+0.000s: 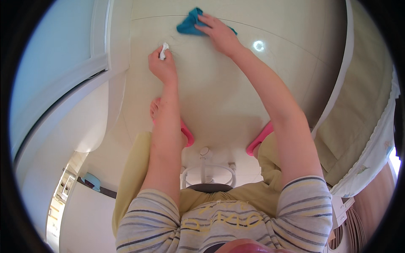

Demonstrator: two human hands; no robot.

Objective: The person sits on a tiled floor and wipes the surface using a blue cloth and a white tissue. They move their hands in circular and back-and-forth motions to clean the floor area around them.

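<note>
Beneath my right hand (221, 34), a teal cloth (190, 24) lies bunched on the glossy cream tiled floor (215, 76). The fingers are spread over the cloth and press it against the tile; part of it is hidden by the hand. To the left and nearer to me, my left hand (163, 66) pinches a crumpled white wad (164, 51), perhaps tissue, between thumb and fingers. Fine dark strands, like hairs, lie on the tile (176, 47) between the two hands.
A white-framed sliding door (99, 38) stands at left. Fabric-covered furniture (351, 95) curves along the right. Pink slippers (188, 134) are on my feet. The white base of a wheeled stool (207, 167) is below me. A light blue slipper (91, 181) appears at lower left.
</note>
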